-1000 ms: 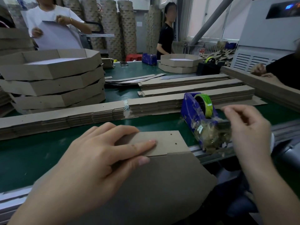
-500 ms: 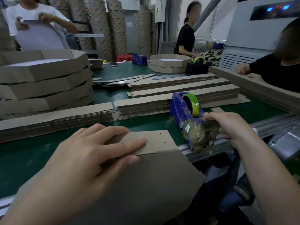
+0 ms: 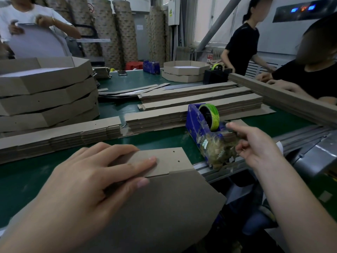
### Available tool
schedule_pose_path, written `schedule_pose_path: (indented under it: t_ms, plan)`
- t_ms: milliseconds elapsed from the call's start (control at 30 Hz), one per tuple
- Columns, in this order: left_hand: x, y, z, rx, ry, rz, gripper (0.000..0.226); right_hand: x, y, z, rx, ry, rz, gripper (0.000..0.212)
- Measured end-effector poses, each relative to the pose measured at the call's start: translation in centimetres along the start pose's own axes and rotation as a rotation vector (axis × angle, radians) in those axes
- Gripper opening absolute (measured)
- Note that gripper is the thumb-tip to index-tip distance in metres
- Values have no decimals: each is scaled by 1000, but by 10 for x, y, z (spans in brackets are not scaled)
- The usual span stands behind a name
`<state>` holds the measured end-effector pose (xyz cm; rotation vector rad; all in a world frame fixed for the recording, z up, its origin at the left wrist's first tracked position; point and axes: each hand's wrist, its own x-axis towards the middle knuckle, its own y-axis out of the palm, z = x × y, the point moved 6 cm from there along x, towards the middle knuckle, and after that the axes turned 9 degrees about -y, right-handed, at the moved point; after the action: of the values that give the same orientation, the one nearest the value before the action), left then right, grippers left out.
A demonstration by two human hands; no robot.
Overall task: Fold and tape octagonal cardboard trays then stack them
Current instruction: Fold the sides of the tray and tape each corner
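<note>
- My left hand [image 3: 87, 179] lies flat, with straight fingers, and presses the folded flap [image 3: 167, 159] down on the cardboard tray [image 3: 160, 207].
- The tray is unfinished. It rests at the near edge of the green table [image 3: 27, 176], partly over the metal rail [image 3: 209, 168], and my hand covers its left part.
- My right hand [image 3: 255, 147] is at the blue tape dispenser [image 3: 196, 125]. The first finger points out and the others are curled. I cannot tell whether it grips a tape end.
- The green tape roll [image 3: 212, 115] sits in the dispenser, and a lump of crumpled old tape [image 3: 217, 148] hangs on its front, just beside my fingers.
- Behind the dispenser lie long stacks of flat cardboard strips [image 3: 191, 106], between me and the far side.
- At the left stands a stack of finished trays [image 3: 45, 99], with another row of strips [image 3: 60, 136] in front of it.
- Farther away are two more trays [image 3: 184, 72], a second blue dispenser [image 3: 151, 66] and a black one [image 3: 215, 74].
- A person in white [image 3: 27, 17] holds a white sheet [image 3: 36, 44]. Two persons in black are at the right.
</note>
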<state>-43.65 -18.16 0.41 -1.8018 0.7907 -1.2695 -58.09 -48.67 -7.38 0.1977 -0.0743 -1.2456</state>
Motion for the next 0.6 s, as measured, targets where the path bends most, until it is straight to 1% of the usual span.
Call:
schedule_pose_path:
  t_ms: [100,133,200,233,300,367,400,433,533,600]
  plan:
    - [1,1,0,-1,6,2,37,1,-1,5,30,19,7,21]
    - [2,2,0,-5,8,2,37,0,-1,6,37,9,9,20]
    - [2,3,2,-16,9,6,37,-3,-3,5,86,-43,8,9]
    - [3,4,2,-20,8,6,37,-6,-4,4,133,-81,12,8]
    - [3,4,4,-19,8,4,37,-11,-8,-1,243,-155,27,21]
    - [3,5,5,-14,10,7,37,-17,-12,-6,251,-206,33,25]
    - [3,5,5,-14,10,10,37,-19,-13,-8,190,-231,24,25]
    - [3,5,4,-17,8,10,37,-20,-16,-9,76,-261,2,23]
    - [4,4,2,-29,6,-1,37,-20,-24,-8,-368,-381,-72,22]
    - [4,3,1,-32,6,-5,38,-22,-26,-3,-547,-455,-127,23]
